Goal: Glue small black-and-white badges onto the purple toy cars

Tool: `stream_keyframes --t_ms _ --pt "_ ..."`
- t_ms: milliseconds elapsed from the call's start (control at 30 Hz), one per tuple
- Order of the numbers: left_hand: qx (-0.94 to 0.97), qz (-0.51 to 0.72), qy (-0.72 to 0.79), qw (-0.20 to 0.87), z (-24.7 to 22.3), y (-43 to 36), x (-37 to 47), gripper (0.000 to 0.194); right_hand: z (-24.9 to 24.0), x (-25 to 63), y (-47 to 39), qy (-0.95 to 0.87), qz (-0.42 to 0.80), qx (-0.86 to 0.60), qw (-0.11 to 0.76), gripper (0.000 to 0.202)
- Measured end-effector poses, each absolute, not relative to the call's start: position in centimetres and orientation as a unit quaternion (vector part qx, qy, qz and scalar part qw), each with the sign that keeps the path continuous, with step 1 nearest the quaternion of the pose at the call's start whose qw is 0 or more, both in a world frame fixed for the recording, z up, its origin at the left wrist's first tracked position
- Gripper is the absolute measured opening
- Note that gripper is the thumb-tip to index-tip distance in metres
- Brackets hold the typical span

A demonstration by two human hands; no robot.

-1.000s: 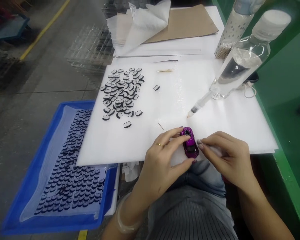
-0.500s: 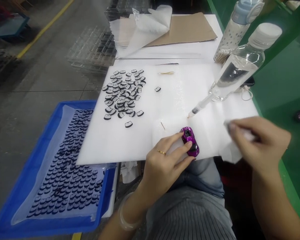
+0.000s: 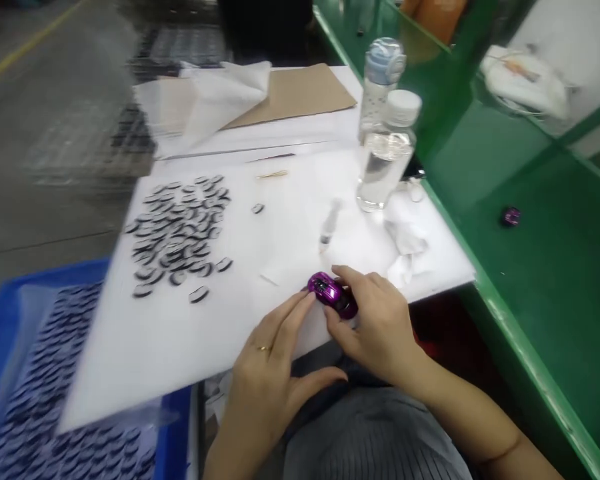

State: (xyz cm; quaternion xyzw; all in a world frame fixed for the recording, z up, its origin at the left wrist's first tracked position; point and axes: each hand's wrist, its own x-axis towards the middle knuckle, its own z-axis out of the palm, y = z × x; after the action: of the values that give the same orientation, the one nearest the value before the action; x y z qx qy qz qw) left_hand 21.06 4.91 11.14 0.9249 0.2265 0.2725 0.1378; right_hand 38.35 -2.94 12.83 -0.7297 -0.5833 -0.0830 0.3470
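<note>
A small shiny purple toy car (image 3: 325,287) sits near the front edge of the white foam sheet (image 3: 260,253). My right hand (image 3: 380,323) grips its rear end between thumb and fingers. The fingertips of my left hand (image 3: 267,363) touch the car's other end, fingers straight and thumb spread away from it. Beyond the car lies a syringe (image 3: 331,223), blurred. A crumpled white tissue (image 3: 407,243) rests behind my right hand. Many small dark curved pieces (image 3: 177,233) are scattered on the left, with one single piece (image 3: 258,209) apart from them.
A clear bottle (image 3: 385,160) and a blue-lidded bottle (image 3: 377,87) stand at the back right. Thin yellowish sticks (image 3: 273,175) and cardboard (image 3: 300,93) lie farther back. A blue tray (image 3: 180,420) holds rows of dark pieces. Another purple car (image 3: 511,216) sits on the green surface (image 3: 555,280).
The view has swung right. My right hand has let go of the white tissue and taken hold of the toy car. My left thumb has come off the car, which now points more to the left.
</note>
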Motion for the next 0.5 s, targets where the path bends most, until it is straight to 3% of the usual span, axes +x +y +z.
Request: stream_keyframes --t_ms 100,200,333,500 --pt "0.938 0.274 0.194 0.085 10.8 5.0 21.6 0.051 12.0 44.4 -6.7 -0.439 -0.093 -0.832 0.327 0.04" --pt "0.936 0.298 0.178 0.049 10.7 4.8 22.2 0.036 11.6 52.1 -13.4 -0.241 -0.15 -0.925 0.254 0.043" --pt "0.93 0.319 0.177 0.036 10.7 4.9 22.5 0.029 11.5 61.5 -18.9 -0.189 -0.152 -0.948 0.208 0.027" --pt "0.936 0.301 0.174 0.057 10.9 5.0 22.5 0.031 11.5 70.2 -15.1 -0.218 -0.205 -0.923 0.242 0.028"
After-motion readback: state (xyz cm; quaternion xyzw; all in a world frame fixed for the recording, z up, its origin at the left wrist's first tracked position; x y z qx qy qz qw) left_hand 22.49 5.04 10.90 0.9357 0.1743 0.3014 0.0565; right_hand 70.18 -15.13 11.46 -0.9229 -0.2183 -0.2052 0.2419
